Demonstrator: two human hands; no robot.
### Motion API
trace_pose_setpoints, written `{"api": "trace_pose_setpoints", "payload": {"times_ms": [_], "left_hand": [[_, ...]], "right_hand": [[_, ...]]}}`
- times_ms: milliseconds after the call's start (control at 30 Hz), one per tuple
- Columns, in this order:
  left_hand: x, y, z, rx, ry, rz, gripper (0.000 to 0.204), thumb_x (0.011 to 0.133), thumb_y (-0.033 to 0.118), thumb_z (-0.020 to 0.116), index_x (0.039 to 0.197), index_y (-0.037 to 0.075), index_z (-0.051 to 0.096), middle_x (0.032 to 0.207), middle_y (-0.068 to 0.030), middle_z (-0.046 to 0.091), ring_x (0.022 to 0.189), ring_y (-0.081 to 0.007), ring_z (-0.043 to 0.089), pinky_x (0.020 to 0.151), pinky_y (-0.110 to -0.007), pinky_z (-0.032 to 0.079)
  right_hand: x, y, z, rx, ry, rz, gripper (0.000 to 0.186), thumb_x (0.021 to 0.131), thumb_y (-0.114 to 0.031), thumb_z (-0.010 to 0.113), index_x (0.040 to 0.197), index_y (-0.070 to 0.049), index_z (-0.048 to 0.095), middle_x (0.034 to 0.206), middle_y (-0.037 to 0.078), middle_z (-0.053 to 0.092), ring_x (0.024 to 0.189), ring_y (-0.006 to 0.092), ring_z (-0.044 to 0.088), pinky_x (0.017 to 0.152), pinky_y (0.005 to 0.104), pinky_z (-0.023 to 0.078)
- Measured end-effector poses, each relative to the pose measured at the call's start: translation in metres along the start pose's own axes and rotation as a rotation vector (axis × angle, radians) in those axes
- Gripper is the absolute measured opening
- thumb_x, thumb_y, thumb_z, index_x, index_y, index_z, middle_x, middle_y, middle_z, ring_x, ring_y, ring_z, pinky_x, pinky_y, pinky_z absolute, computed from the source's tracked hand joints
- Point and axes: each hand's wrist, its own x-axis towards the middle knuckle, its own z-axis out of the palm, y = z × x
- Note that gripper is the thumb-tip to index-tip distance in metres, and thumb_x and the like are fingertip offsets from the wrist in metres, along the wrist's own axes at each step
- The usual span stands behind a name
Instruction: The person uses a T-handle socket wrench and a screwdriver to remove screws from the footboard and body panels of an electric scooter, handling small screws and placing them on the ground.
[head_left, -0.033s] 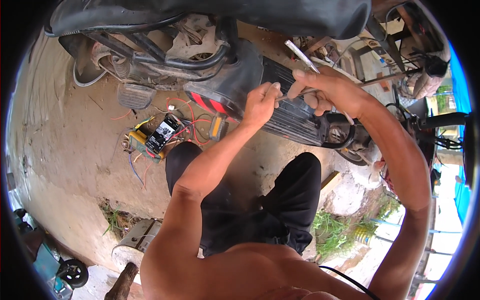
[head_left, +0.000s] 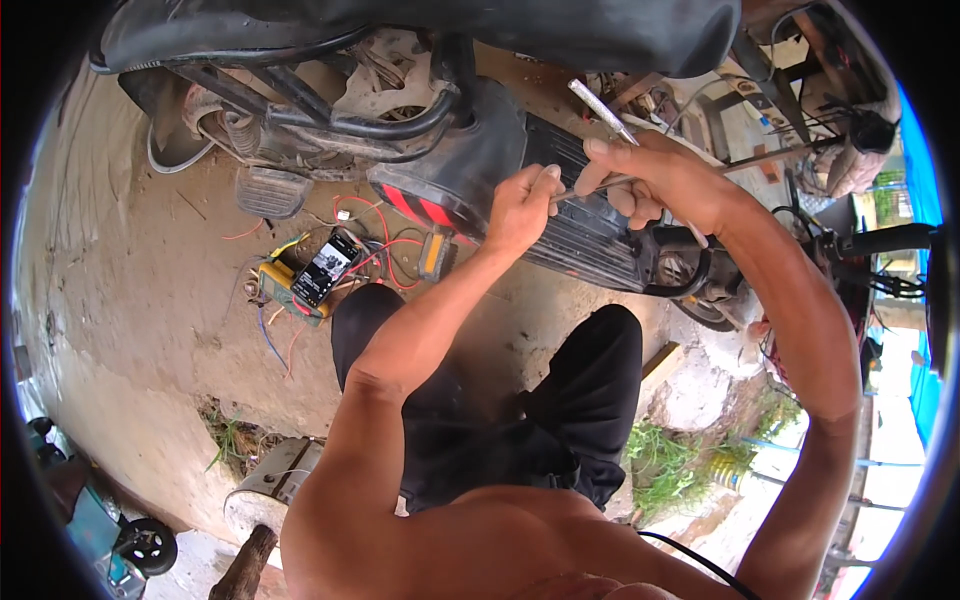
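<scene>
Over the ribbed black footboard (head_left: 590, 230) of a scooter, my two hands meet. My left hand (head_left: 522, 208) is closed, its thumb and finger pinching one end of a thin dark wire (head_left: 567, 195). That strand runs across to my right hand (head_left: 650, 180), whose fingers curl around its other side. Lodged in the right hand is a slim tool with a silver handle (head_left: 598, 106); it points up and to the left past the thumb. Its kind is unclear, as the fingers cover its middle.
Left of my knees, a phone (head_left: 329, 266) leans on a yellow-and-green meter (head_left: 290, 292) among loose red and blue wires (head_left: 388, 243). The scooter's black seat (head_left: 420, 35) spans the far side. A metal cylinder (head_left: 270, 485) and a small wheel (head_left: 147, 546) are at lower left.
</scene>
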Motion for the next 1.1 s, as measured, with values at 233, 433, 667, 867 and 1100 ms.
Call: {"api": "trace_pose_setpoints", "payload": {"times_ms": [233,433,667,867,1100], "left_hand": [[-0.001,0.005,-0.005,0.067,-0.036,-0.008,0.041,0.113,0.026,0.056,0.078,0.005,0.061,0.068,0.0024,0.057,0.062,-0.0061,0.049,0.058,-0.027,0.039],[-0.002,0.004,-0.001,0.050,-0.031,-0.021,0.039,0.114,0.026,0.056,0.083,0.004,0.066,0.068,0.0009,0.060,0.059,-0.0056,0.049,0.054,-0.026,0.038],[-0.002,0.004,0.000,0.005,-0.020,-0.072,0.040,0.111,0.026,0.059,0.080,0.002,0.067,0.065,-0.0009,0.062,0.060,-0.0073,0.052,0.057,-0.029,0.041],[0.002,-0.004,-0.005,0.029,-0.036,-0.012,0.040,0.113,0.030,0.057,0.086,0.003,0.068,0.067,-0.0005,0.062,0.054,-0.0061,0.050,0.050,-0.024,0.038],[0.004,-0.007,-0.002,0.028,-0.028,-0.036,0.041,0.111,0.027,0.059,0.079,0.002,0.067,0.064,-0.0008,0.061,0.059,-0.0079,0.052,0.056,-0.030,0.041]], "right_hand": [[0.004,0.003,0.009,-0.238,0.245,-0.146,0.080,0.100,-0.074,0.055,0.118,0.000,0.080,0.100,0.015,0.076,0.097,0.0259,0.071,0.092,0.0389,0.056],[0.002,0.012,0.013,0.236,0.213,-0.059,0.067,0.097,-0.068,0.066,0.120,-0.005,0.076,0.116,0.008,0.075,0.113,0.0257,0.068,0.097,0.0503,0.056],[0.012,0.032,0.002,0.237,0.196,-0.127,0.053,0.105,-0.055,0.063,0.124,-0.007,0.077,0.123,0.012,0.074,0.112,0.0290,0.068,0.101,0.0475,0.052],[0.020,0.012,0.013,0.624,0.204,0.006,0.047,0.109,-0.049,0.059,0.102,-0.006,0.075,0.100,0.011,0.077,0.099,0.0256,0.070,0.107,0.0511,0.048],[0.011,0.003,0.026,0.792,0.419,0.074,0.046,0.114,-0.042,0.046,0.109,-0.003,0.071,0.101,0.013,0.074,0.095,0.0251,0.069,0.096,0.0448,0.057]]}}
